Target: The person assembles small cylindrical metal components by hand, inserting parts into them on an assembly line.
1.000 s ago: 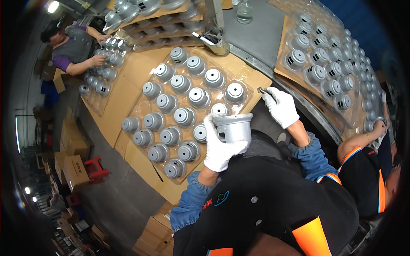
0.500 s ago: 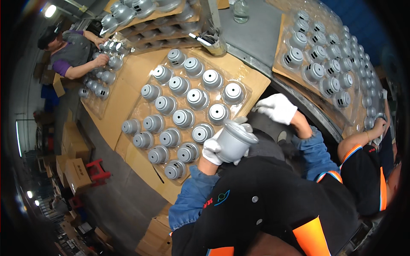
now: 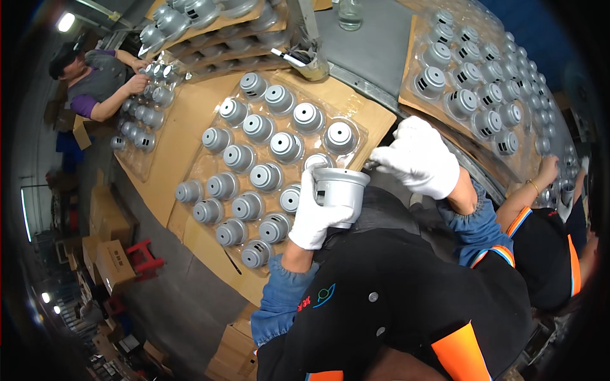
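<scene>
Left fingers (image 3: pixel 307 190) curl around a grey cup (image 3: pixel 346 189).

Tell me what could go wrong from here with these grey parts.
The grey cup is held by the left hand alone and might slip. The small dark piece at the fingertips of the right hand could be dropped. The left hand appears close to the cups on the clear tray, so it might knock one.

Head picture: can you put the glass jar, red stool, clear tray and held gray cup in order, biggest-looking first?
1. Clear tray
2. Gray cup in the left hand
3. Red stool (farther away, so it may really be bigger than the cup)
4. Glass jar
</scene>
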The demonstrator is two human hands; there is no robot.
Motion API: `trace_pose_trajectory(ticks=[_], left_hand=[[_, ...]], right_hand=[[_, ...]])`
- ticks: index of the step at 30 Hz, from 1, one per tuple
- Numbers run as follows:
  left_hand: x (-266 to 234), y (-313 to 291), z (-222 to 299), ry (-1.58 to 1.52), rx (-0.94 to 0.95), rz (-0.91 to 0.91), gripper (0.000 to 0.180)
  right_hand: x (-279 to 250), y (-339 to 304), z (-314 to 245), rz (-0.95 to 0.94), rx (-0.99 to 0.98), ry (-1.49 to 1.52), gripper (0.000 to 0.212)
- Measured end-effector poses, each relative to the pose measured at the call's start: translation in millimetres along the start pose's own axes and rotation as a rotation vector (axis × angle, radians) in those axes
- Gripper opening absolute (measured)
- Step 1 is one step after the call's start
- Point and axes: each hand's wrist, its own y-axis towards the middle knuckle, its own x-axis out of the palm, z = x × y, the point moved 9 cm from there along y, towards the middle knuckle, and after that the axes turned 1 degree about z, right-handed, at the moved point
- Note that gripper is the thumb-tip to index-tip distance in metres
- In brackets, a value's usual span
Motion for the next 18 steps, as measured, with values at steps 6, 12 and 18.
trace_pose_trajectory(ticks=[6,12,18], left_hand=[[6,-5,25,0.321,0.188,0.041,0.108],[10,-7,35,0.488,0.241,0.071,0.106],[8,-8,36,0.570,0.247,0.137,0.100]], right_hand=[[-9,10,-27,0.005,-0.187,-0.088,0.028],[-5,14,-30,-0.064,-0.188,-0.115,0.039],[-1,17,-34,-0.136,-0.200,-0.178,0.025]])
